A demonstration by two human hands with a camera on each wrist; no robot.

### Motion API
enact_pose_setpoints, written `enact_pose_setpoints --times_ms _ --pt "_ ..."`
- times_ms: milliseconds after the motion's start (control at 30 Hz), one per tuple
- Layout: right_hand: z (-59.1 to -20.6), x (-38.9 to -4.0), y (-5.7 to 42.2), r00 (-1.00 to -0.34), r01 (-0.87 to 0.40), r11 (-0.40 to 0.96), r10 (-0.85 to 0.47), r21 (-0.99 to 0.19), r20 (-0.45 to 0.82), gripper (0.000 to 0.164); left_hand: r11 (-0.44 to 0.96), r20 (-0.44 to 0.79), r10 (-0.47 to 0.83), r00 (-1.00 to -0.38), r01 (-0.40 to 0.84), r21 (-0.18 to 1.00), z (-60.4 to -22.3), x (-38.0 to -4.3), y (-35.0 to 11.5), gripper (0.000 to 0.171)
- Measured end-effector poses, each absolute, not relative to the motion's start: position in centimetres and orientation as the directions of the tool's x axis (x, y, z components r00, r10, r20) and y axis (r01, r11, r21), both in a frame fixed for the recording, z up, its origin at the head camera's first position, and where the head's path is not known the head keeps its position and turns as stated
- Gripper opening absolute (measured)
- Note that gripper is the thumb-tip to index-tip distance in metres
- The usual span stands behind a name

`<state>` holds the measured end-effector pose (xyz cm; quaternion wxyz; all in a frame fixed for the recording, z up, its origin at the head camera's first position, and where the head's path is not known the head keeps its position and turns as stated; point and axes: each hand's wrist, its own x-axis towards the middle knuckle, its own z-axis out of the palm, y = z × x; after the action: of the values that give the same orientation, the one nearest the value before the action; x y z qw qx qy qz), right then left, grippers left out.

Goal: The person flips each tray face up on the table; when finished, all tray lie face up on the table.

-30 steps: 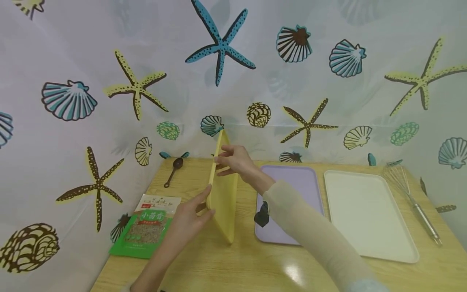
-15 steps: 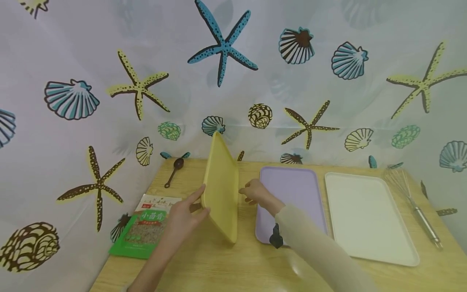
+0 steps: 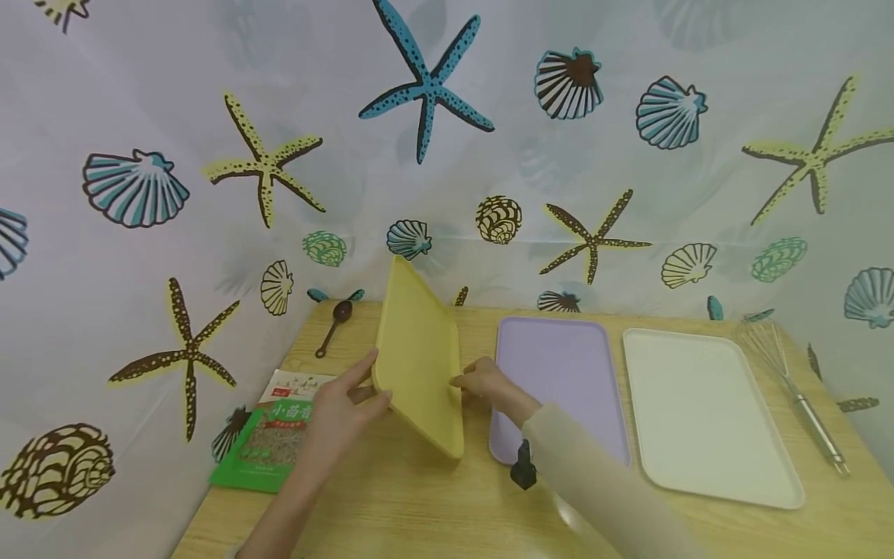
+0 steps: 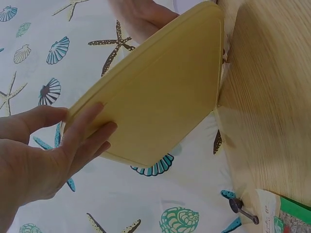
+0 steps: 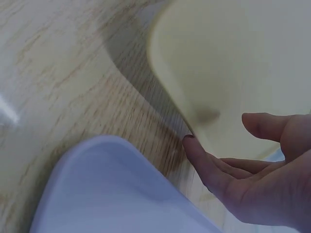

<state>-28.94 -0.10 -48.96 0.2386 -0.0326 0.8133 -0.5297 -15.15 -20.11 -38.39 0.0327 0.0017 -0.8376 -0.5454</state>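
Observation:
A yellow tray (image 3: pixel 419 357) stands tilted on its long edge over the wooden table; its underside (image 4: pixel 160 92) faces the left wrist view. My left hand (image 3: pixel 342 407) pinches the raised near corner, thumb on one side and fingers spread on the other. At the tray's lower right edge is my right hand (image 3: pixel 489 384). In the right wrist view its fingers (image 5: pixel 194 145) touch the rim from outside, while the thumb (image 5: pixel 262 125) stands off the tray's inner face.
To the right lie a purple tray (image 3: pixel 559 365), a white tray (image 3: pixel 705 411) and a whisk (image 3: pixel 803 404). On the left are a green-and-white seed packet (image 3: pixel 268 435) and a dark spoon (image 3: pixel 338 318). A patterned curtain (image 3: pixel 489 132) hangs behind the table.
My right hand has let go of the tray's upper edge and come down to its lower right edge. The tray has leaned further left, turning its inner face more into view.

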Motion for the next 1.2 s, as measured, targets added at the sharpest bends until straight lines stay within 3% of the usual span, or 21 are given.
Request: enact_pose_setpoints --times_ms 200,400,667,900,1200 --pt "-49.4 -29.2 -0.3 -0.867 0.261 0.387 -0.308 -0.884 -0.391 0.061 0.372 0.0 -0.027 -1.0 -0.009 0.928 -38.3 -15.2 -21.2 0.068" --pt "-50.2 -29.7 -0.3 -0.855 0.29 0.341 -0.327 -0.894 -0.402 0.056 0.35 -0.043 0.004 -0.999 -0.039 0.936 -37.7 -15.3 -22.5 0.072" --pt "-50.3 -29.6 0.1 -0.885 0.262 0.32 -0.297 -0.91 -0.359 0.046 0.233 -0.096 0.058 -0.994 -0.08 0.969 -37.6 -15.7 -24.1 0.075" --pt "-50.1 -29.7 0.9 -0.903 0.297 0.208 -0.254 -0.932 -0.345 0.053 0.237 -0.153 0.101 -0.983 -0.126 0.963 -38.2 -16.4 -25.4 0.081" --pt "-49.8 -30.1 1.7 -0.893 0.368 0.097 -0.239 -0.925 -0.38 0.057 0.217 -0.121 0.078 -0.99 -0.102 0.971 -39.0 -16.5 -26.6 0.078"
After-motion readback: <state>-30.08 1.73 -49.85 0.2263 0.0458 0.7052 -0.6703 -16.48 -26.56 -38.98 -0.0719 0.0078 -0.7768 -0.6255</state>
